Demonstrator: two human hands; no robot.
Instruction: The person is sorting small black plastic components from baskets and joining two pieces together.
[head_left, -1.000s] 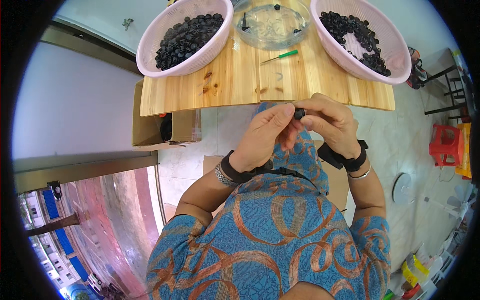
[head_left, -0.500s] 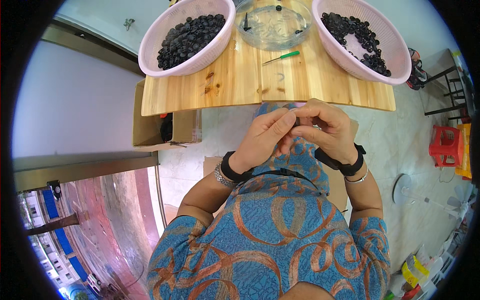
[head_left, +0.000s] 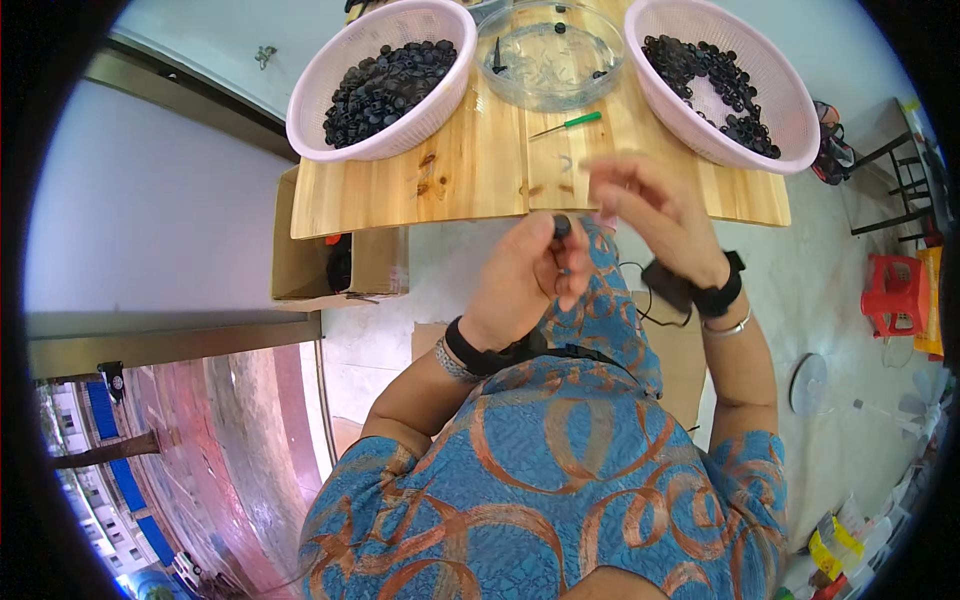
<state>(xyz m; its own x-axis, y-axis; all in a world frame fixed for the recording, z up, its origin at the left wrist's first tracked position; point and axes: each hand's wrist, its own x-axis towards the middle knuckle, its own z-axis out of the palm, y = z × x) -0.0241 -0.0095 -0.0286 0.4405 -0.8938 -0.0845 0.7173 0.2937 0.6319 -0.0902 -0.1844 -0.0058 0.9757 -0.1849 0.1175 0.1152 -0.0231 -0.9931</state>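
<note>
Between the thumb and fingers of my left hand (head_left: 518,282) sits a small round black part (head_left: 562,226), close to the table's front edge. My right hand (head_left: 660,215), slightly blurred, is apart from it at the upper right, its fingers open with nothing visible in them. On the wooden table (head_left: 390,210) lies a thin pick-like tool (head_left: 580,120) with a green handle. Behind it, a clear round tray (head_left: 545,98) holds small clear pieces and a few black ones.
Pink baskets with small black parts stand on the table, one at the left (head_left: 300,115) and one at the right (head_left: 805,130). A cardboard box (head_left: 295,260) is below the table's left side. A red stool (head_left: 893,293) and a fan (head_left: 808,384) are at the right.
My right hand has come away from my left and moved up and right, its fingers opening. The black part, mostly hidden before, now shows in my left hand.
</note>
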